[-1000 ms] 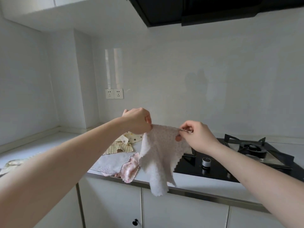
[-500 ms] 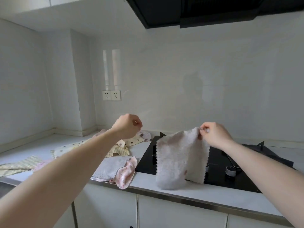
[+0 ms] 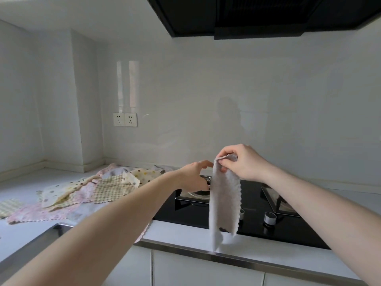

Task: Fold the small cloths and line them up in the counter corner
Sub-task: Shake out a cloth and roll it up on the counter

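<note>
We see right hand (image 3: pixel 245 162) raised over black stove (image 3: pixel 253 203), fingers pinching top edge of grey cloth (image 3: pixel 224 201); cloth hangs doubled, clear of tabletop (image 3: pixel 185 234). Left hand (image 3: pixel 195 176) just beside cloth, fingers loosely spread, holding nothing. Both arms outstretched. Unfolded cloths (image 3: pixel 88 190) heaped toward corner.

Held cloth (image 3: pixel 224 201): pale grey-white, faint speckle, scalloped edge. Pile on desk (image 3: pixel 185 230) (white top, steel front edge): cream cloth with multicolour polka dots (image 3: pixel 58 191), yellow-green gingham cloth (image 3: pixel 109 190), pink speckled cloth (image 3: pixel 39 213), second gingham piece (image 3: pixel 8 206) at far left. Hob (image 3: pixel 253 207): gloss black, silver knobs. Hood (image 3: pixel 247 15): black. Walls, cabinets: white.
</note>
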Available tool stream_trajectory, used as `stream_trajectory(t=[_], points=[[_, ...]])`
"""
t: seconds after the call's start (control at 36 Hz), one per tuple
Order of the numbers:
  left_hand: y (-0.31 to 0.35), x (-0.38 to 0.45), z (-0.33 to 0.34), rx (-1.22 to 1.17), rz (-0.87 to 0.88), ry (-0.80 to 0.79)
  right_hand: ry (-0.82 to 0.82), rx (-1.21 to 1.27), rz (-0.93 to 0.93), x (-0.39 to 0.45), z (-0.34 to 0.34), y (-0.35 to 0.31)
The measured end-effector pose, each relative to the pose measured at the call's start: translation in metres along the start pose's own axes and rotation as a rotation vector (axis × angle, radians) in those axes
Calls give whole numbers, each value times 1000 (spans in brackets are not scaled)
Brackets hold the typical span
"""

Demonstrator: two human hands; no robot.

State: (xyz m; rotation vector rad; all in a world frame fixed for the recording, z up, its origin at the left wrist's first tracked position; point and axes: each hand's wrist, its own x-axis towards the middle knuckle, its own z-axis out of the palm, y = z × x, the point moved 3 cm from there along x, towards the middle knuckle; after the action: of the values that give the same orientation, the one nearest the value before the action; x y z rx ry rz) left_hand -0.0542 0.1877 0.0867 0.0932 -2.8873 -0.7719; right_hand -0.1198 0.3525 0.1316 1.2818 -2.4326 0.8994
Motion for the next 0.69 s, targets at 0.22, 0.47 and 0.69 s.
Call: stream_trajectory(t=[0.22, 0.47, 0.69], points=[[-15, 0, -7, -205, 36, 11, -9, 23, -37, 2, -8, -2], [-14, -5, -10, -430, 100, -6, -4, 83, -63, 7, 9, -10], [-36, 0, -9, -81, -7, 111, 47, 69, -12, 16, 7, -7]])
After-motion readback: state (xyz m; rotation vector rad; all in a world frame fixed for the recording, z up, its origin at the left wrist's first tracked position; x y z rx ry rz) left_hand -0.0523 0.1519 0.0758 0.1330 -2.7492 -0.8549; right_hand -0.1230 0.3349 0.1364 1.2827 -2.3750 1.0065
